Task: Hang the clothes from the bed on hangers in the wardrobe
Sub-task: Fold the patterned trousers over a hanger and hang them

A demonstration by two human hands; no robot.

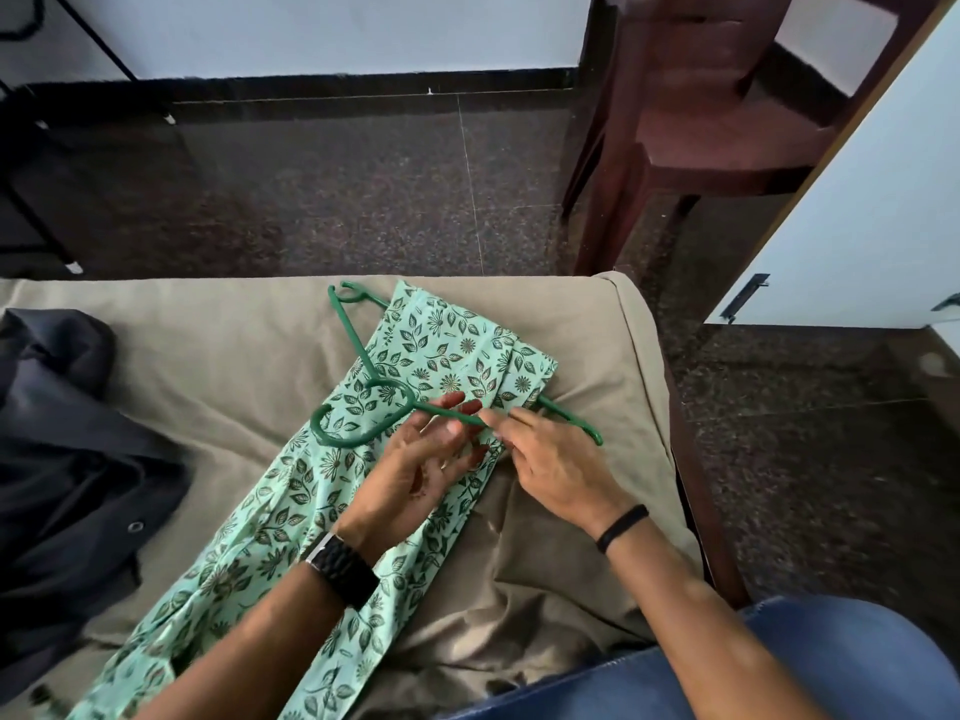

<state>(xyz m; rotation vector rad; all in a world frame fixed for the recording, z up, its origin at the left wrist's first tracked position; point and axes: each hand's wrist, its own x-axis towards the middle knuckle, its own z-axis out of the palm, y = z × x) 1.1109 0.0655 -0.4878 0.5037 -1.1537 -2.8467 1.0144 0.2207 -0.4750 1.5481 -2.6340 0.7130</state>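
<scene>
A light green garment printed with dark leaves lies along the bed, folded at its far end. A dark green plastic hanger lies on it, hook toward me, one arm passing under the fold. My left hand is palm-up with straight fingers beneath the hanger's right arm. My right hand pinches the cloth or the hanger arm at that same spot; I cannot tell which.
A dark grey garment lies heaped on the bed's left side. Beyond the bed is dark speckled floor, a brown plastic chair at the far right, and a white wardrobe door at the right edge.
</scene>
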